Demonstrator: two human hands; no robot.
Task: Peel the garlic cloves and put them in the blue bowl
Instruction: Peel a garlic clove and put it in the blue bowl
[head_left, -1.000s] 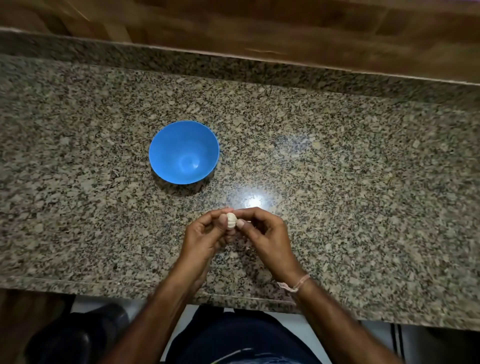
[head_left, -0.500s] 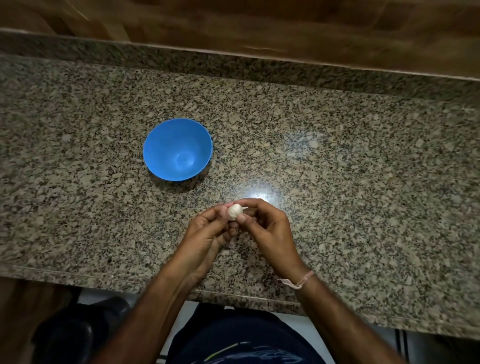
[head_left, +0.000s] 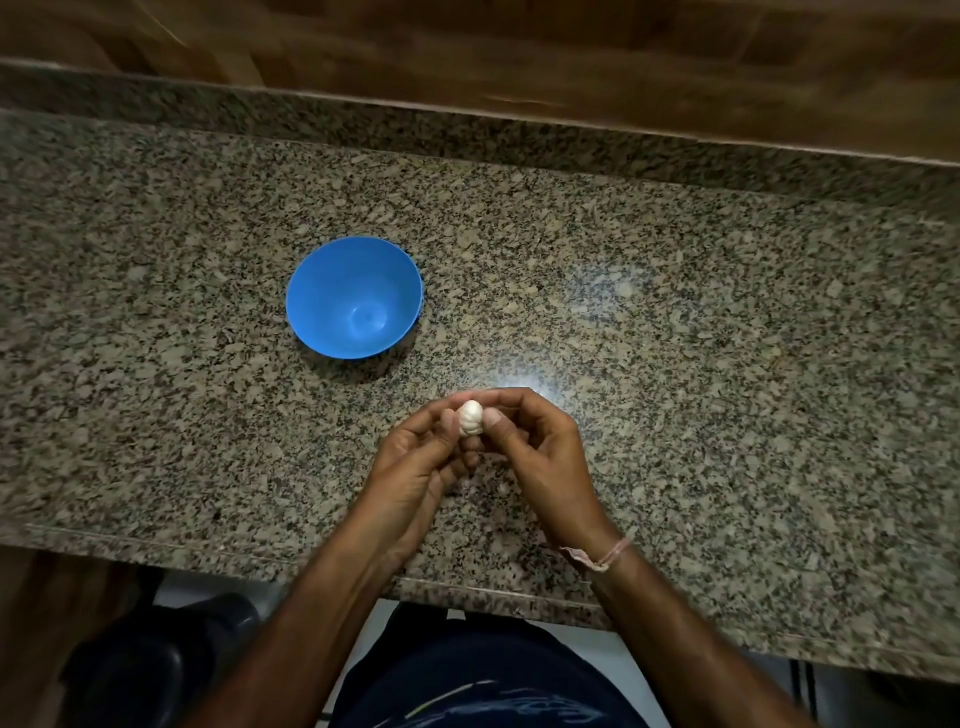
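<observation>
Head view: small white garlic bulb (head_left: 471, 417) pinched between left hand (head_left: 415, 467) and right hand (head_left: 535, 452), fingertips curled around it. Held above granite counter (head_left: 727, 364), near and right of blue bowl (head_left: 322, 280).

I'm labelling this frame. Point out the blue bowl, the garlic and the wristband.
blue bowl (head_left: 311, 291): head view, bare inner wall on its left.
garlic (head_left: 471, 417): head view, middle of its white skin.
wristband (head_left: 613, 553): head view, strand across the right wrist.

A speckled granite table (head_left: 675, 322) runs across the room, backed by a brown wooden wall (head_left: 519, 52). A bright light glare (head_left: 524, 384) shines on the stone. Below its front edge sits a dark object (head_left: 156, 670) on the floor.
</observation>
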